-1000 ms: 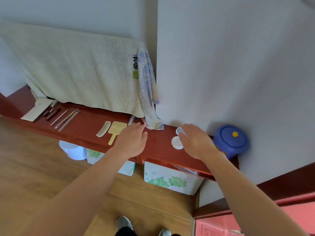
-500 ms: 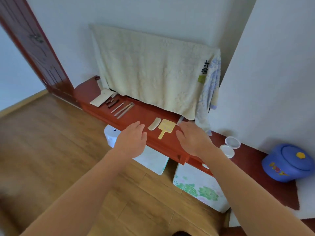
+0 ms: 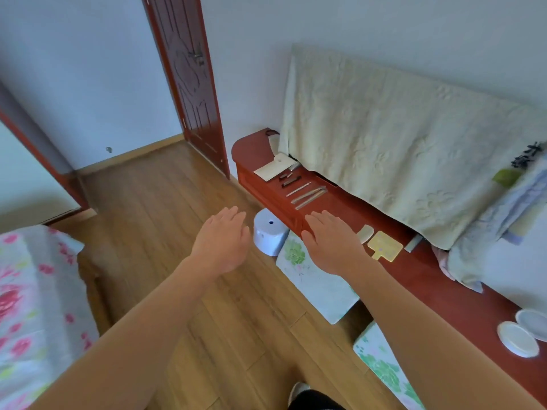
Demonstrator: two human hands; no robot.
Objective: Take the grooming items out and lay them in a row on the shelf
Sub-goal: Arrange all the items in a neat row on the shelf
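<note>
A room with a wooden floor and pale walls; a big cream towel (image 3: 384, 143) hangs against the wall over a long, low red-brown shelf (image 3: 254, 149). The grooming items lie on the shelf in a loose row. At the far end is a flat cream pouch (image 3: 273, 170), limp and light by the look of it, best lifted by an edge. Nearer are a yellow paddle (image 3: 384, 247) and a pale comb (image 3: 365, 233), side by side: both look thin, stiff and light, and lie flat on the smooth wood, so each probably needs a fingertip under one end or a slide to the shelf's edge. The slim metal tools (image 3: 307, 193) beside the pouch look hard and slippery; pinch them mid-shaft, one at a time. The right hand (image 3: 331, 244) hovers over the shelf's front edge just beside the comb, and the left hand (image 3: 220, 241) is over the floor. Both have straight, spread fingers and hold nothing.
</note>
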